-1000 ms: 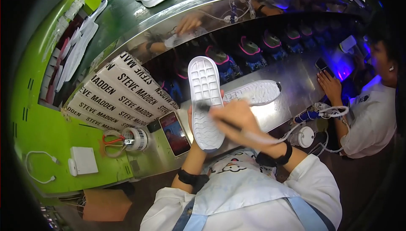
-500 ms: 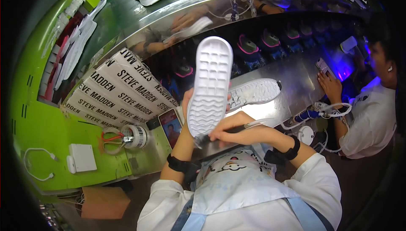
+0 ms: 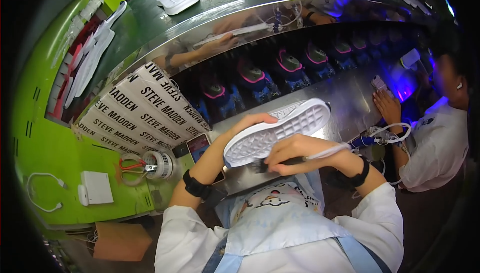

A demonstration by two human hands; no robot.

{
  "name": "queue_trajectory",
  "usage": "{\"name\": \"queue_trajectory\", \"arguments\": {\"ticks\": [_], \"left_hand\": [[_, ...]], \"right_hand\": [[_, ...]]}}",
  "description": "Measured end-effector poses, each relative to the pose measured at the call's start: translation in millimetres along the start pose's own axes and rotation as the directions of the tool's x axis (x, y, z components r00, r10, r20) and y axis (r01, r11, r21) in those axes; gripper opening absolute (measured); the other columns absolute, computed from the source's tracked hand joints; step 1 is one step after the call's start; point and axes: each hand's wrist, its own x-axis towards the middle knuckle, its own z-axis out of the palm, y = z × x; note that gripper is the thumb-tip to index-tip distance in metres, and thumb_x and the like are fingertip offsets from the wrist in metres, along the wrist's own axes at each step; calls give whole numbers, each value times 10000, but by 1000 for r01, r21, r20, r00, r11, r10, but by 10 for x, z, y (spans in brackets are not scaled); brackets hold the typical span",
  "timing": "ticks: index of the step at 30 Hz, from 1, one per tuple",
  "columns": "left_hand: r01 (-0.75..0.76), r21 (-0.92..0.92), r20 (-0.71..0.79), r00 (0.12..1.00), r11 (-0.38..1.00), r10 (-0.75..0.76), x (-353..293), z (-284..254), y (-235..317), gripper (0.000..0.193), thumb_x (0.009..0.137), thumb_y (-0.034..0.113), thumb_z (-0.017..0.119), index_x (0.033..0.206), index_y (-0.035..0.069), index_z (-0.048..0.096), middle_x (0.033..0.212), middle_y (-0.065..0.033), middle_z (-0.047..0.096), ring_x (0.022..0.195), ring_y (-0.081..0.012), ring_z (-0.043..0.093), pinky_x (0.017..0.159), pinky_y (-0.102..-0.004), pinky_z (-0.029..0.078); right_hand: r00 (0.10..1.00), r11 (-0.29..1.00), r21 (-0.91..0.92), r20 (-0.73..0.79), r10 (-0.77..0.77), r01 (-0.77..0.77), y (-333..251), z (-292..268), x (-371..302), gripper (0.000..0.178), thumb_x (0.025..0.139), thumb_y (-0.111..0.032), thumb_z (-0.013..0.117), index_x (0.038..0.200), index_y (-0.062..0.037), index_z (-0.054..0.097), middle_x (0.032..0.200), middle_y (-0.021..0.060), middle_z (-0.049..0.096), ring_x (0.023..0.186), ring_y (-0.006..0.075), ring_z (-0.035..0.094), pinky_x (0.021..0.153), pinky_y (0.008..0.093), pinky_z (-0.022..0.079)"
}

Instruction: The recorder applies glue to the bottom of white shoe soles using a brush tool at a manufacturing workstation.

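Observation:
My left hand (image 3: 250, 122) grips a white shoe sole (image 3: 295, 130) by its far edge. The sole is tilted, so its grid and wavy tread faces up and toward me. Closed around a small brush with dark bristles (image 3: 259, 166), my right hand (image 3: 295, 150) is close to the sole's near edge. Whether the bristles touch the sole I cannot tell. A thin whitish tube or handle (image 3: 327, 151) passes over my right wrist. Past the held sole, a strip of a second white sole (image 3: 285, 112) seems to show; most of it is hidden.
Several dark shoe moulds with pink rims (image 3: 289, 62) line the far side of the metal bench (image 3: 345, 98). At left stand a wrapped box (image 3: 145, 105), tape rolls (image 3: 162, 164), red-handled scissors (image 3: 131, 162) and a phone (image 3: 197, 145). A co-worker (image 3: 432, 138) sits at right.
The sole has swung from upright to lying slantwise, lower and to the right. My left hand now shows at its far edge. My right hand with the brush has shifted slightly right.

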Motion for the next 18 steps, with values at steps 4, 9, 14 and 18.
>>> {"name": "queue_trajectory", "arguments": {"ticks": [4,9,14,18], "left_hand": [[-230,264,-117,956,937,268,-114,132,-105,343,851,305,591,1039,20,630,921,-89,669,766,-147,651,684,-233,522],[-316,370,-185,897,874,402,-77,-202,-255,420,855,369,586,1098,26,605,937,-110,666,763,-172,662,655,-242,527],[-564,68,113,824,823,556,-477,112,209,458,870,270,545,1128,-108,550,999,-247,645,807,-325,673,748,-398,572],[-742,-481,19,523,466,852,-968,58,842,437,966,241,449,1247,-94,441,1213,-242,542,1047,-299,598,863,-298,532]], "right_hand": [[966,994,86,-254,-40,64,-94,-69,-53,166,862,-124,622,954,9,661,971,129,663,900,236,634,791,326,489],[923,955,-46,-274,269,-292,106,-297,-618,134,854,-79,606,927,11,675,988,135,670,886,216,649,764,304,508],[800,991,-131,-590,-111,41,-384,-315,-244,135,847,-36,574,899,48,666,994,175,666,838,226,662,757,296,511],[616,932,147,-782,-95,332,-327,-222,-306,161,873,-54,527,905,51,644,1024,229,628,755,259,673,699,339,544]]}}
